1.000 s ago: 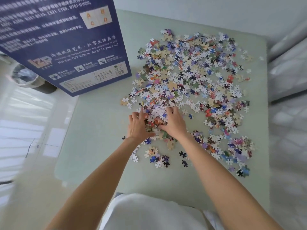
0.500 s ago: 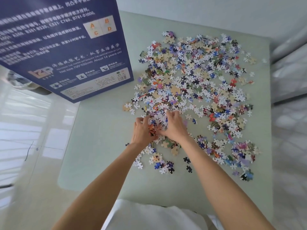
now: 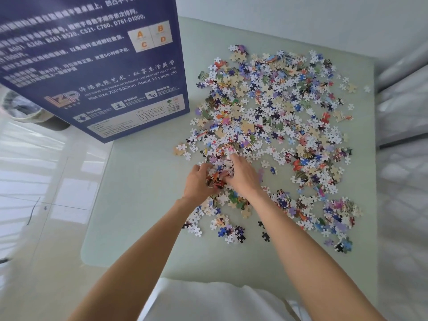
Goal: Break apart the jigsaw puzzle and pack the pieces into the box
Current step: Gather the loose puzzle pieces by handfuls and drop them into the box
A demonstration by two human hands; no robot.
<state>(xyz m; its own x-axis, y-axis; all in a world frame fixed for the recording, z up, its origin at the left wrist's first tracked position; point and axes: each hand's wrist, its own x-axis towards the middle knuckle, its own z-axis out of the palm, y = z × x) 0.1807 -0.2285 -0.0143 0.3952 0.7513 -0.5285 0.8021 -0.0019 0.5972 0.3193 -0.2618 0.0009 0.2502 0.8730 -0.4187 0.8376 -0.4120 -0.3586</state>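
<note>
loose puzzle pieces [image 3: 275,126] all colourful and white-backed, scattered over the pale green counter [image 3: 143,181], both hands, left hand [image 3: 199,181] and right hand [image 3: 243,174], scooping and clutching a clump near the pile's front edge, dark blue box [image 3: 92,61] at far left

Pale green table [image 3: 143,205] (glossy floor [image 3: 34,181])
</note>
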